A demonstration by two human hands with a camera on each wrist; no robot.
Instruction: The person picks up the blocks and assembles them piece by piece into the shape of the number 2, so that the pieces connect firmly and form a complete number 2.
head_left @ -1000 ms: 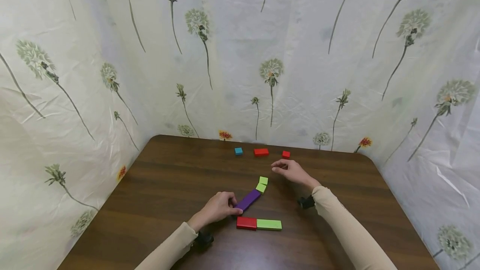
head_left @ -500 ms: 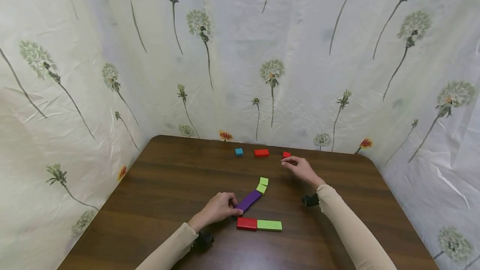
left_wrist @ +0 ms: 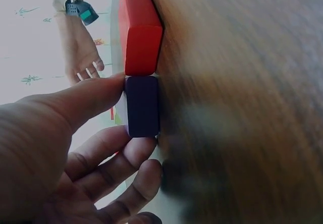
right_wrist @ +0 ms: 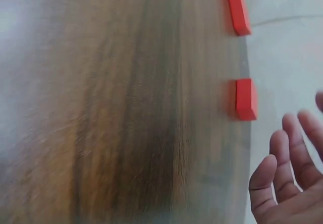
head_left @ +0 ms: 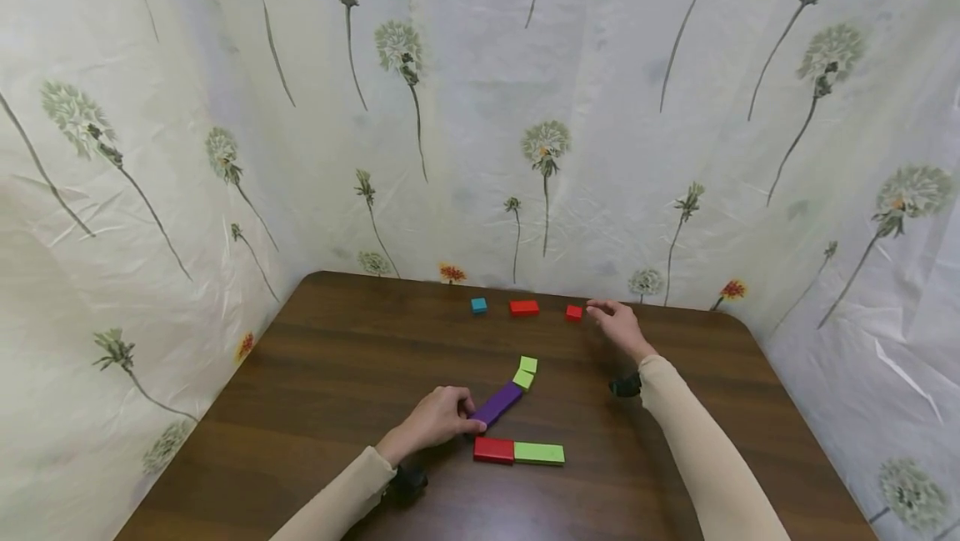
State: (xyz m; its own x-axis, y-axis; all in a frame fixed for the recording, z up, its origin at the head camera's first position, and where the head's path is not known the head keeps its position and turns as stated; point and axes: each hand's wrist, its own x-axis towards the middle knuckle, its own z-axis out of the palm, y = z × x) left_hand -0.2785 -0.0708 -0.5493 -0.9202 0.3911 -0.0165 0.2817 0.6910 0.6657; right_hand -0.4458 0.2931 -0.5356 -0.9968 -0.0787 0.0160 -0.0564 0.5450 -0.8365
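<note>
My left hand (head_left: 438,418) pinches the near end of a long purple block (head_left: 498,406) lying slantwise on the table, thumb on one side and fingers on the other. In the left wrist view the purple block's end face (left_wrist: 143,106) shows between thumb and fingers. Two light green square blocks (head_left: 524,378) continue from its far end. My right hand (head_left: 618,326) hovers just right of a small red block (head_left: 573,313) at the back, holding nothing. Its fingers are loosely bent and apart from that block in the right wrist view.
Near the front, a red block (head_left: 493,449) and a light green oblong block (head_left: 538,453) lie end to end. Along the table's back edge are a blue block (head_left: 478,305) and a red oblong block (head_left: 524,308). A flower-patterned curtain (head_left: 480,107) hangs behind the table (head_left: 360,341).
My right hand has moved right and farther back, from in front of the small red block to its right side. The left hand stays on the purple block.
</note>
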